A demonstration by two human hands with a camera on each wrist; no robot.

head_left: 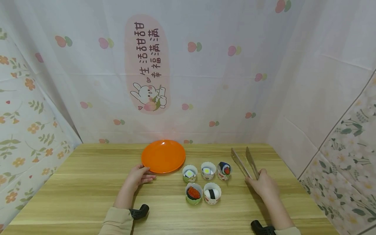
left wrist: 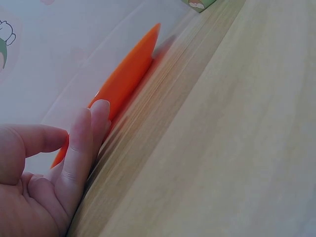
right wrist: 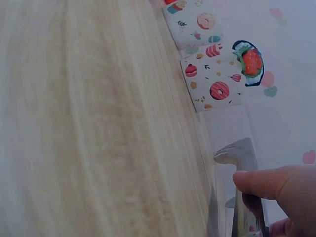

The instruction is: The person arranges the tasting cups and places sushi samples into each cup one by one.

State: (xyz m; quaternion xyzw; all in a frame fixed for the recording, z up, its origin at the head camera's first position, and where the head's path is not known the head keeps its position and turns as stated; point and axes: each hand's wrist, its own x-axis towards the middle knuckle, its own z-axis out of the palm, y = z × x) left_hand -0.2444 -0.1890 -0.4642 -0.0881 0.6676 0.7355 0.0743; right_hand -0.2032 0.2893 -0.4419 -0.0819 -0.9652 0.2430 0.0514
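Beside the orange plate [head_left: 163, 156], at its near left rim, is my left hand [head_left: 138, 178]. In the left wrist view its thumb tip meets the rim and the other fingers lie straight along the plate's side. My right hand [head_left: 265, 186] grips metal tongs [head_left: 241, 163], whose arms are spread apart and point toward the back wall. To the left of the tongs stand paper cups with sushi pieces: a dark-wrapped roll [head_left: 226, 168], two rolls with yellow-green centres [head_left: 207, 171] [head_left: 189, 173], an orange-red roe piece [head_left: 194, 193] and a white piece with a black band [head_left: 212, 194].
A light wooden table [head_left: 73, 192] carries everything. Behind it hangs a white fruit-print curtain [head_left: 205, 98], with floral cloths at both sides. Black wrist devices [head_left: 139, 212] sit on both forearms.
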